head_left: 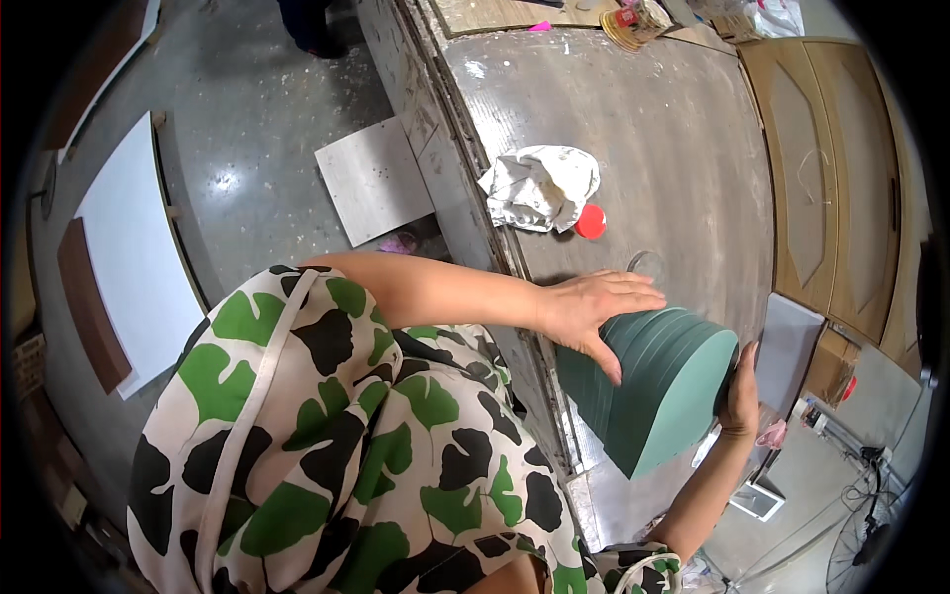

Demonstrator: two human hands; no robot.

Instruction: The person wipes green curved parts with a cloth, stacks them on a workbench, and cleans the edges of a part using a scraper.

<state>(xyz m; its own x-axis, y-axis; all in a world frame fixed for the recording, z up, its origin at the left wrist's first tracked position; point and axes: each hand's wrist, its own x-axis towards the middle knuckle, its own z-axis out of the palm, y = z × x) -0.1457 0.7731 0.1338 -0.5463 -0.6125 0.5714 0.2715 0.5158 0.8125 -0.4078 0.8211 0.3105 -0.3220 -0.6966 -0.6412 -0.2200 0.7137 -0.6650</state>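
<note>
Between my two hands is a stack of muted green panels (645,381), several thick, with rounded upper ends and a pointed lower corner. It stands tilted over the near end of the worktable (673,168). My left hand (602,309) lies over its upper left edge, fingers stretched along the top and thumb down against the panels. At the right, my right hand (740,396) is pressed against the outer panel, its fingers partly hidden behind the edge. Close beyond my left hand lies a round grey disc (647,265).
A crumpled white cloth (542,186) and a red lid (591,222) lie on the table. A jar (633,25) stands at the far end. Wooden cabinet doors (792,178) lean along the right. White boards (129,257) stand at the left, near a person's dark-clothed leg (309,25).
</note>
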